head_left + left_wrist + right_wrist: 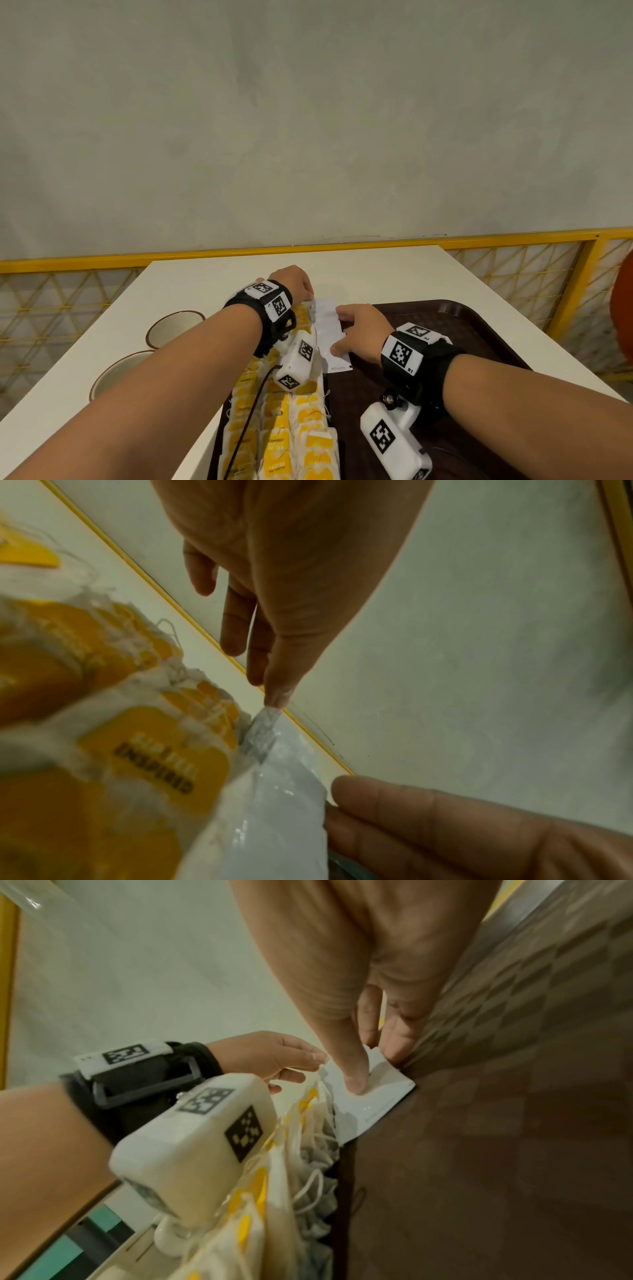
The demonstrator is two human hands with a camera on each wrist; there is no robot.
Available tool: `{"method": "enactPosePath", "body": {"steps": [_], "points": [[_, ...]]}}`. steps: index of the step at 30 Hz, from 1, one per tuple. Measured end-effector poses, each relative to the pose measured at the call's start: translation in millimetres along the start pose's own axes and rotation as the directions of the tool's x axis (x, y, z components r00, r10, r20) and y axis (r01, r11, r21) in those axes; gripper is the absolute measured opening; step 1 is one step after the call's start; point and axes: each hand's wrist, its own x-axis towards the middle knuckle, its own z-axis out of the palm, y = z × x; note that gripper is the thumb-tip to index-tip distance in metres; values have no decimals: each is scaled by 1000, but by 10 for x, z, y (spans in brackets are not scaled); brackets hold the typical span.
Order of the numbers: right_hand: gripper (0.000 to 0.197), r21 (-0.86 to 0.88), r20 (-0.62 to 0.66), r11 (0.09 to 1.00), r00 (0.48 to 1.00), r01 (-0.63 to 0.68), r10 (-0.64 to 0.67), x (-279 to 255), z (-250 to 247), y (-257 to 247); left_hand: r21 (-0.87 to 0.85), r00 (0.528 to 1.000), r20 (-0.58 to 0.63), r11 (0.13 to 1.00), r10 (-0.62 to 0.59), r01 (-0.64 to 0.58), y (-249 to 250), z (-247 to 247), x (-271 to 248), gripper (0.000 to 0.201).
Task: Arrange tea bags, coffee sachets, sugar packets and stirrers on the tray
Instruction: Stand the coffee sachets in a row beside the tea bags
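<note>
A dark brown tray [479,329] lies on a white table [342,270]. Rows of tea bags [294,421] with yellow tags fill the tray's left side. Beside them runs an overlapping row of white packets [329,329]. My left hand [308,298] reaches over the tea bags, and its straight fingertips [274,699] touch the far end of the white packets [274,818]. My right hand [346,329] rests on the row; its thumb [356,1085] presses down on a packet [380,1099] and its fingers lie at the row's right edge. Neither hand holds anything lifted.
Two brown-rimmed paper cups [176,325] [120,373] stand on the table left of the tray. A yellow mesh railing [308,248] runs behind the table, below a grey wall. An orange object [625,308] shows at the right edge. The tray's right half [514,1123] is bare.
</note>
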Motion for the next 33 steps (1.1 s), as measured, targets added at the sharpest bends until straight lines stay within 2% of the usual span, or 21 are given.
{"method": "enactPosePath", "body": {"steps": [8, 11, 13, 16, 19, 21, 24, 26, 28, 30, 31, 33], "points": [[90, -1, -3, 1000, 1000, -14, 14, 2, -1, 22, -22, 1000, 2, 1000, 12, -11, 21, -5, -8, 15], [84, 33, 5, 999, 1000, -15, 15, -17, -14, 28, -60, 1000, 17, 998, 20, -19, 38, -14, -23, 15], [80, 86, -3, 995, 999, -44, 44, -48, -63, 3, -138, 999, 25, 990, 33, -29, 60, -52, -76, 17], [73, 193, -8, 979, 997, -69, 72, -186, -221, -109, -346, 999, 30, 938, 36, -23, 128, -262, -284, 24], [56, 458, 119, 883, 991, -103, 54, -595, -397, -354, -504, 982, 159, 863, 99, -6, 209, -572, -712, 26], [40, 504, 231, 861, 971, -68, -59, -980, -457, -486, -524, 947, 264, 851, 183, -18, 213, -730, -1133, 21], [36, 335, 451, 940, 866, 61, -217, -1585, -462, -552, -508, 888, 359, 858, 287, -72, 53, -802, -1844, 15], [40, 77, 562, 963, 787, 257, -255, -1922, -377, -518, -433, 840, 423, 890, 339, -141, -98, -750, -2337, 23], [51, -167, 626, 882, 738, 442, -251, -2181, -221, -439, -285, 800, 497, 933, 338, -218, -212, -639, -2796, 29], [71, -299, 662, 757, 698, 581, -274, -2394, -24, -351, -75, 770, 560, 944, 307, -322, -277, -493, -3181, 46], [83, -330, 670, 702, 680, 631, -296, -2474, 78, -298, 56, 754, 604, 931, 256, -361, -299, -403, -3344, 59], [104, -382, 666, 647, 682, 660, -302, -2600, 229, -234, 301, 741, 659, 858, 128, -416, -355, -226, -3580, 82]]}}
